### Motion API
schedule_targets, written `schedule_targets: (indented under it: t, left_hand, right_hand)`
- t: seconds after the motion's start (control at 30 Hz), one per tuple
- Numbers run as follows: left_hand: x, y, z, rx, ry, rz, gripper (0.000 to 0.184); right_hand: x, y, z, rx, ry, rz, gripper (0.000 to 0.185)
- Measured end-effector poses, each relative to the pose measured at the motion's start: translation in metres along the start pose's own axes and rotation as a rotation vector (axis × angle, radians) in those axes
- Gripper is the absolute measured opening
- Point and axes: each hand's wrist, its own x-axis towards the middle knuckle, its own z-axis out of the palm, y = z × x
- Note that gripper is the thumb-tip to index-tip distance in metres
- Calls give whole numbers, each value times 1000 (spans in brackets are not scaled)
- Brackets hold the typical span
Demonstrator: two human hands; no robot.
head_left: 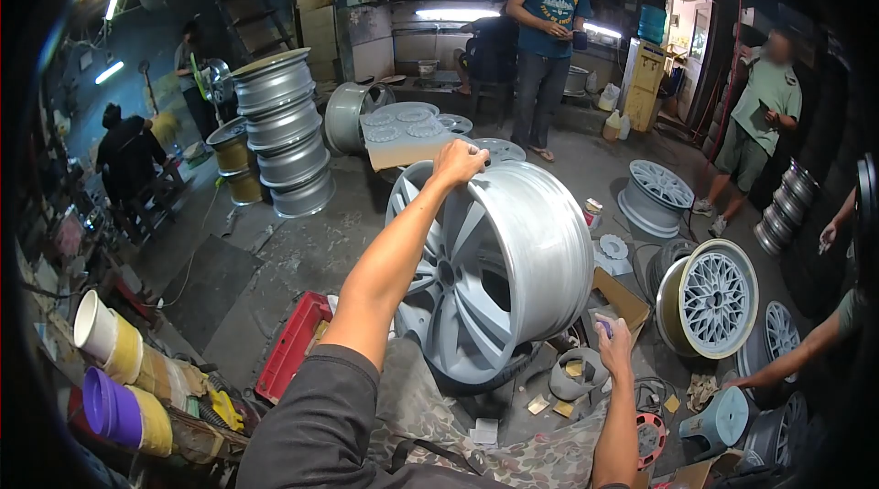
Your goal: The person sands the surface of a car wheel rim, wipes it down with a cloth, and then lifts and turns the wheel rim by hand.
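Note:
A large grey alloy wheel rim (pixel 549 242) stands upright before me, its spoked face turned to the left. My left hand (pixel 461 162) is closed over the top edge of that rim, with the fingers curled onto the lip. Low on the right of the rim, my right hand (pixel 613 342) is closed on a small purple piece (pixel 604 328), mostly hidden by the fingers; its kind is unclear. Beneath the right hand sits a grey round container (pixel 569 381) with a yellowish piece in it.
Stacked rims (pixel 284 136) rise at the back left. A red crate (pixel 298 342) and buckets (pixel 108 329) lie to the left. On the right are a mesh-spoked rim (pixel 719 298), a blue stool (pixel 719 420) and a co-worker's arm (pixel 797 352). Other people stand behind.

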Motion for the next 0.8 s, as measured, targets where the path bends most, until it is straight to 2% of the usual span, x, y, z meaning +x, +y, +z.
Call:
schedule_targets:
  t: [0.67,0.8]
  left_hand:
    - [2,-2,1,13,-14,3,38]
    - [20,-24,13,-17,-53,74,40]
  right_hand:
    - [0,2,-2,7,-22,3,24]
    - [-2,1,-4,-8,-48,40,24]
